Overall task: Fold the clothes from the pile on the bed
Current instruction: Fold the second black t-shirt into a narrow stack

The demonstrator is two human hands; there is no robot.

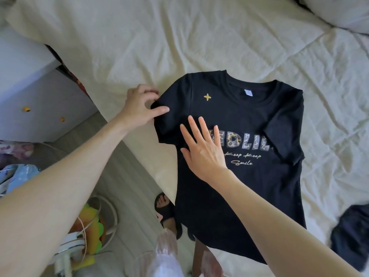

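- Black t-shirt (239, 186) spread front side up on the cream bed sheet (179, 47), collar toward the far side, hem hanging off the near edge of the bed.
- Leopard-pattern letters plus "Keep Keep Smile" script across the chest, small gold star (207, 96) near the left shoulder.
- Right sleeve already folded in over the chest, covering the last bit of the big lettering.
- Left hand (140, 107) at the left sleeve, fingers curled, pinching the sleeve edge between thumb and fingers.
- Right hand (201, 148) lying flat on the left part of the chest, fingers straight and slightly spread, pressing the fabric down, gripping nothing.
- Dark garment (351, 236) bunched on the sheet at the near right, well apart from the shirt.
- Pillow (339, 11) at the far right corner.
- White drawer unit (40, 96) with small yellow knobs standing left of the bed.
- Foot in a black sandal (165, 212) on the wood-look floor just beside the bed edge.
- Colourful clutter, including something yellow-green, on the floor at near left, too jumbled to name.
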